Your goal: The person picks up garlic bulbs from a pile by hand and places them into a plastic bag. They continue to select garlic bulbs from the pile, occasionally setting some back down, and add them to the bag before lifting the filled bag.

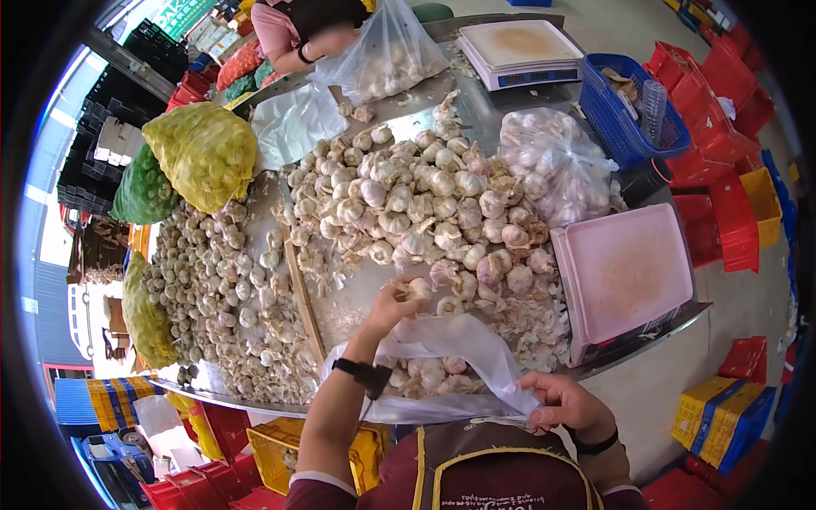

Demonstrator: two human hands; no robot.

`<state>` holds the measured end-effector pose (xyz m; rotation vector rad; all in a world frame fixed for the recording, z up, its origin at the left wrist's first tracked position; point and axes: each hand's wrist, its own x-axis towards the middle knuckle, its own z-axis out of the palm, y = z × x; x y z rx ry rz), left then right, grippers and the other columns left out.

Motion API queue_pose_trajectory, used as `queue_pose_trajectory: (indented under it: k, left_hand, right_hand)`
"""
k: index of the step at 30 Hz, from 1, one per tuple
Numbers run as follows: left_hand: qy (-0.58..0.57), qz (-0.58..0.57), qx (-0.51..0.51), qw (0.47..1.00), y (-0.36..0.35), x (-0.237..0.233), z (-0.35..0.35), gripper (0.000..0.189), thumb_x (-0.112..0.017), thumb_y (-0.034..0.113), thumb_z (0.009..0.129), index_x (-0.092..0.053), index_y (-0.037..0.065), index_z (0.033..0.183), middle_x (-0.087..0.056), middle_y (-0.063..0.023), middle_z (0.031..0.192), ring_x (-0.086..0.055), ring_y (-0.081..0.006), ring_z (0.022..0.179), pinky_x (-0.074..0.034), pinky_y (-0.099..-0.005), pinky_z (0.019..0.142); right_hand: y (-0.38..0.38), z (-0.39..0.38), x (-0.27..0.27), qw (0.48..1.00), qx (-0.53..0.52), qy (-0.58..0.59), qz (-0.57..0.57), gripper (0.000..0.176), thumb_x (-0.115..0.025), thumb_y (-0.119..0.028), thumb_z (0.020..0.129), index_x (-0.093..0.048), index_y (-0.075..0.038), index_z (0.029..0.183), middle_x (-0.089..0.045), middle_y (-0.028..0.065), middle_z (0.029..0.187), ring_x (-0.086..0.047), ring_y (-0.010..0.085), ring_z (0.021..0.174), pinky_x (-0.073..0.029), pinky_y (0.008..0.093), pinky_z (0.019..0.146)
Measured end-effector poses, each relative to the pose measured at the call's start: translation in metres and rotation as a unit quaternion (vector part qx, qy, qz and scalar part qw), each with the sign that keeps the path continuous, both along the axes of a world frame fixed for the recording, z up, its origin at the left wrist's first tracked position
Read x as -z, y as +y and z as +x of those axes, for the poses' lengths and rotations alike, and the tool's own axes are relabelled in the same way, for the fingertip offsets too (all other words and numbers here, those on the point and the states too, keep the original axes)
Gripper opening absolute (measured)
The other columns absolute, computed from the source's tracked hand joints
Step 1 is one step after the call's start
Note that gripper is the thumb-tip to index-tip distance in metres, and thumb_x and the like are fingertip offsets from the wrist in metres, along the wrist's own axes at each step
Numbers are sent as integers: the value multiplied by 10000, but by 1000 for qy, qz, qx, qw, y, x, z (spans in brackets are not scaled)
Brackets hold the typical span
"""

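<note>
My left hand is closed around a garlic bulb at the near edge of a large garlic pile. Below it, a clear plastic bag lies open-mouthed with several bulbs inside. The fingers of my right hand pinch the bag's rim at its right side. Loose papery skins lie between the bag and the nearer scale. A dark band is on each of my wrists.
A wooden strip separates smaller bulbs on the left. At right are a pink-topped scale, a filled garlic bag and a blue basket. Another scale stands behind. Across the table, a person's hand touches another bag.
</note>
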<state>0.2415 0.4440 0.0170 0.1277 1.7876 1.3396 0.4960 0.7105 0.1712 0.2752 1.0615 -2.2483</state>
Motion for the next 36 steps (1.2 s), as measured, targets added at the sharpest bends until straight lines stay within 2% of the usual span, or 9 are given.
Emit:
queue_pose_trajectory:
  k: [1, 3, 5, 8, 12, 17, 21, 28, 36]
  left_hand:
    - [4, -2, -2, 1000, -2, -10, 4, 583, -661, 123, 741, -495, 119, 1301, -626, -91, 1082, -635, -236, 898, -537, -380, 723]
    - [-168, 292, -145, 930, -5, -34, 18, 641, -672, 73, 730, -448, 89, 1330, -600, -76, 1086, -606, -196, 934, -537, -359, 742]
    - [-195, 343, -160, 905, -6, -49, 32, 682, -685, 99, 729, -417, 113, 1356, -570, -112, 1119, -576, -220, 982, -529, -371, 770]
    - [-270, 480, -178, 816, -6, -57, 49, 643, -686, 197, 763, -427, 129, 1348, -531, -137, 1153, -535, -253, 995, -502, -336, 771]
    - [-275, 476, -226, 804, -6, -60, 64, 581, -675, 211, 780, -451, 125, 1308, -533, -138, 1105, -536, -216, 904, -475, -275, 664]
    - [-273, 472, -244, 802, -12, -59, 78, 350, -628, 246, 796, -539, 91, 1097, -492, -131, 913, -439, -149, 588, -313, -190, 386]
    - [-248, 454, -272, 811, -13, -65, 88, 275, -603, 226, 796, -539, 80, 1021, -494, -136, 847, -390, -132, 503, -293, -187, 360]
    - [-221, 516, -201, 803, -7, -76, 94, 231, -555, 277, 817, -548, 70, 920, -504, -158, 748, -376, -160, 443, -312, -256, 399]
    - [-246, 509, -194, 802, -13, -71, 92, 323, -417, 306, 891, -591, 46, 811, -522, -197, 654, -433, -217, 448, -357, -293, 436]
  right_hand:
    - [0, -4, 0, 1000, 2, 6, -1, 481, -607, -60, 884, -401, -11, 1316, -556, 33, 748, -503, 90, 622, -399, 218, 577]
    - [0, -12, -1, 1000, 1, 6, -3, 490, -615, -65, 875, -398, -5, 1310, -574, 42, 759, -516, 85, 624, -405, 217, 567]
    - [2, -17, 2, 999, -5, 1, 52, 498, -624, -76, 864, -404, -2, 1304, -597, 49, 775, -530, 76, 622, -408, 208, 554]
    - [1, -23, 2, 999, -4, -4, 50, 503, -641, -101, 848, -427, 0, 1291, -609, 40, 767, -527, 65, 605, -400, 196, 540]
    - [1, -30, 4, 999, -16, 8, 47, 501, -648, -122, 841, -443, -1, 1281, -615, 37, 759, -517, 61, 595, -390, 194, 534]
    - [0, -32, -2, 997, -23, -1, 68, 518, -660, -147, 832, -445, -3, 1281, -619, 43, 762, -512, 57, 588, -378, 192, 524]
    - [2, -29, -1, 998, 7, -5, 59, 530, -663, -153, 820, -445, -10, 1282, -618, 49, 762, -496, 56, 570, -355, 185, 502]
    - [-1, -23, 2, 997, 49, 3, 68, 493, -646, -150, 828, -458, -16, 1265, -613, 50, 741, -457, 43, 536, -331, 179, 484]
    - [-4, -22, -1, 993, 69, -8, 91, 530, -663, -201, 800, -466, 24, 1237, -589, 56, 727, -487, 82, 497, -380, 200, 471]
